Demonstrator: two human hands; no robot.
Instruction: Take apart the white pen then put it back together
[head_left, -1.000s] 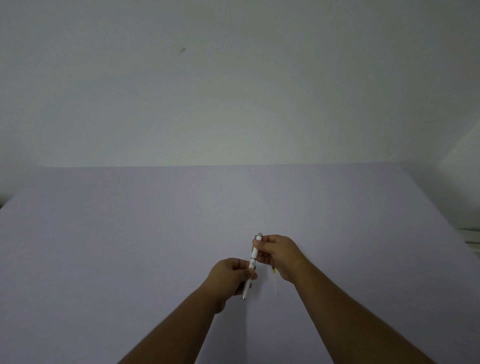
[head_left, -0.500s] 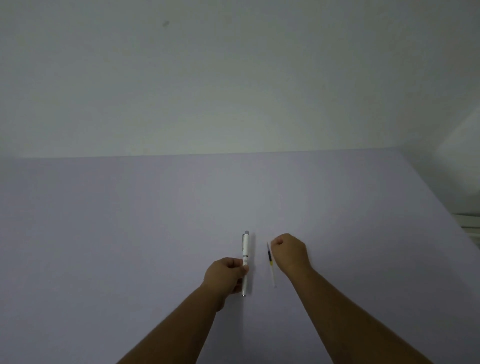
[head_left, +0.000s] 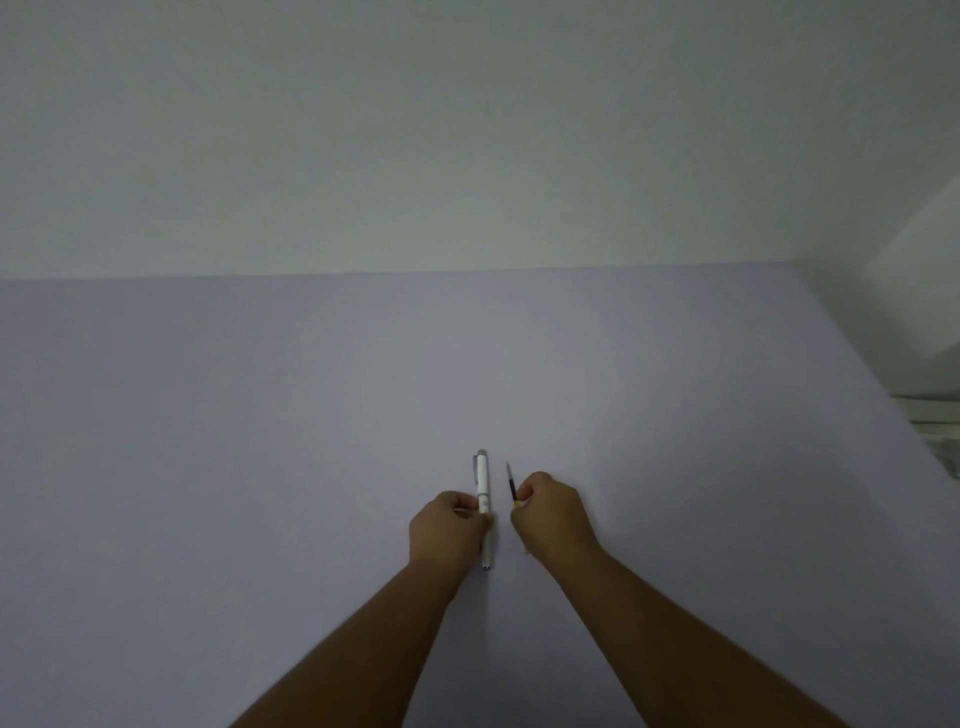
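Note:
The white pen body (head_left: 482, 480) with a silver clip end points away from me, low on the lilac table (head_left: 260, 441). My left hand (head_left: 451, 527) grips it around its middle, so its lower end sticks out below the fist. Just to the right, apart from the body, my right hand (head_left: 553, 514) pinches the thin ink refill (head_left: 511, 483). The refill's dark tip points away and a yellow band shows at my fingers. Its rear part is hidden inside the hand.
A pale wall (head_left: 467, 130) rises behind the table's far edge. At the right, past the table's edge, stands a pale slatted object (head_left: 935, 421).
My right hand let go of the pen body's top, moved right and took hold of the refill lying on the table. My left hand lowered the pen body and keeps its grip.

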